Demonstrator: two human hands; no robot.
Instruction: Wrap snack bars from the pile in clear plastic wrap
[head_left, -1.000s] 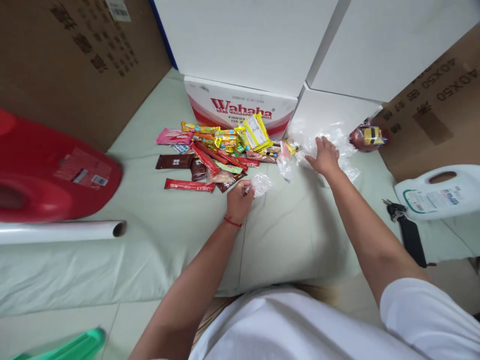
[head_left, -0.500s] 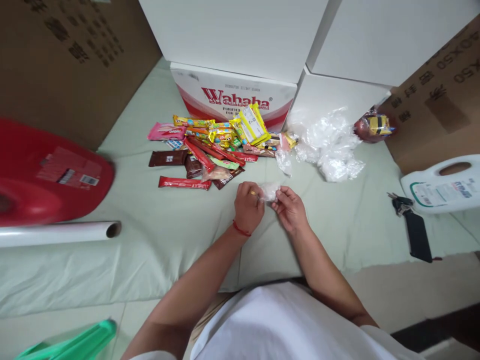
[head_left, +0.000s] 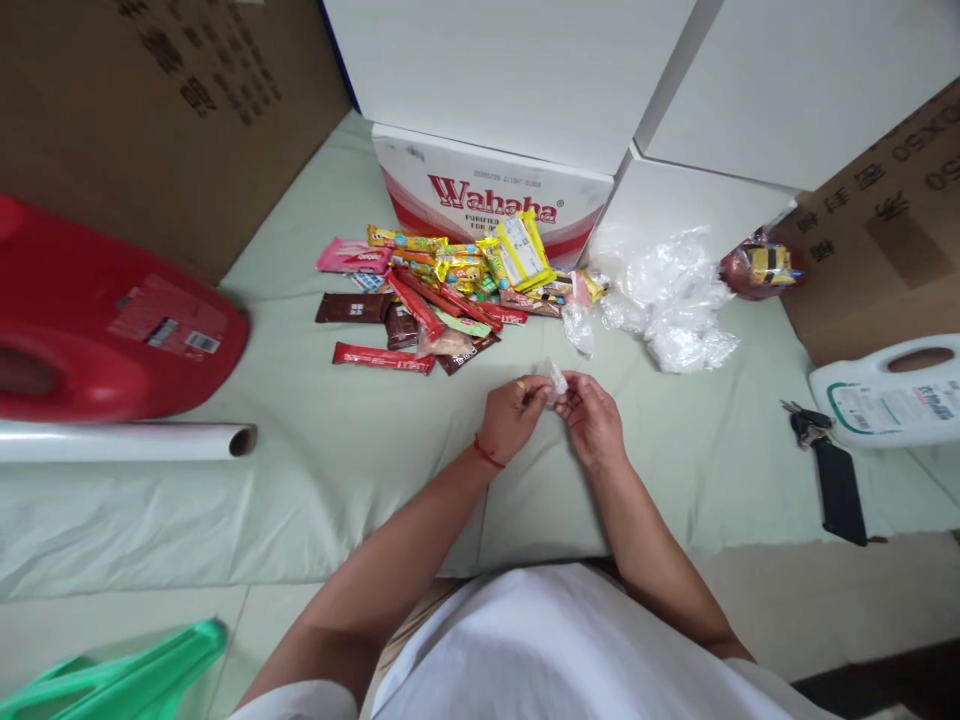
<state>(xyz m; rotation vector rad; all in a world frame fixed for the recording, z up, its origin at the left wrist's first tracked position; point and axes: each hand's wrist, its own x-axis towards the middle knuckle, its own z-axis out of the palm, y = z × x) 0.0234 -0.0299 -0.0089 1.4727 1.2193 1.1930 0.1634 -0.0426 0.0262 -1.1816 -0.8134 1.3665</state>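
Between my two hands is a small crumpled clear plastic bag [head_left: 553, 380], held just above the pale green cloth [head_left: 300, 490]. My left hand [head_left: 514, 415], with a ring and a red cord at the wrist, pinches its left side. The fingers of my right hand [head_left: 594, 420] are closed on its right side. Beyond my hands lies a pile of wrapped snacks [head_left: 450, 270], yellow, red, pink and brown. A red snack stick [head_left: 382, 358] sits at the pile's near edge. To the right of the pile is a heap of crumpled clear plastic bags [head_left: 667, 300].
A Wahaha carton [head_left: 495, 190] stands behind the snacks. On the left are a red jug [head_left: 172, 340] and a white roll [head_left: 120, 441]. At right lie a white jug [head_left: 892, 395], keys [head_left: 808, 425] and a black phone-like object [head_left: 840, 490]. Near the carton at right is a red bagged item [head_left: 761, 268].
The plastic bag is bunched smaller and turned more upright between my fingers. My left hand has rotated, its fingers now pointing right toward the right hand. The view has shifted slightly.
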